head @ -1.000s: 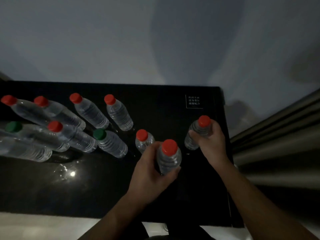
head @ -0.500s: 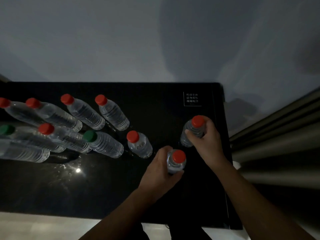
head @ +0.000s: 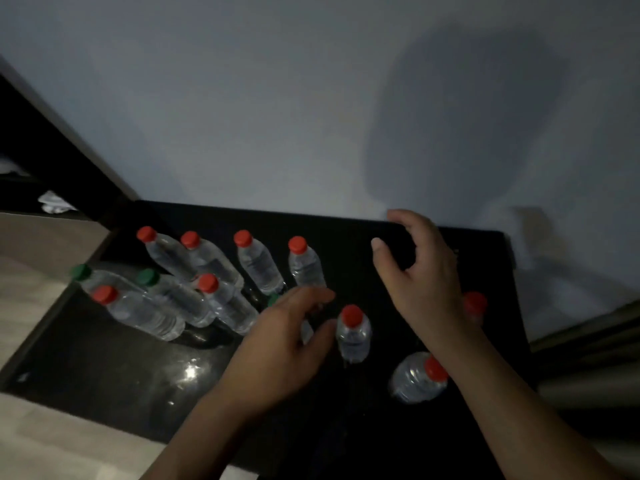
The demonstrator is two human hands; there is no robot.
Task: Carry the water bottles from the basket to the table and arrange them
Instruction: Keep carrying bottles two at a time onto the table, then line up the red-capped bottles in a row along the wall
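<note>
On a glossy black table (head: 104,368) set against a pale wall (head: 277,98), two bare hands hover over a crowd of clear plastic water bottles, all standing upright. The left hand (head: 280,337) hangs low near the table's centre w/ fingers loosely curled and slightly spread, gripping nothing; its thumb sits just beside a red-capped bottle (head: 352,332), though whether skin touches plastic can't be told. The hand partly hides a green-capped bottle (head: 274,299) behind it. The right hand (head: 420,278) is raised higher, fingers (head: 403,218) spread wide and bent, thumb apart, palm empty. Under the right forearm stands another red-capped bottle near the front (head: 417,379), and a red cap at the right edge (head: 475,303) peeks out behind the wrist. Back row, left to right: four red-capped bottles (head: 258,261), close together. In front of them, at left, a tighter cluster (head: 166,303): two green caps and two red caps, bottles nearly touching. A bright light reflection (head: 189,372) glints on the tabletop in front of the cluster. At far left, a dark shelf unit (head: 31,161) holds something pale, too dim to identify. Pale floor (head: 52,445) shows at lower left. Scene is dim; hands slightly motion-blurred.
</note>
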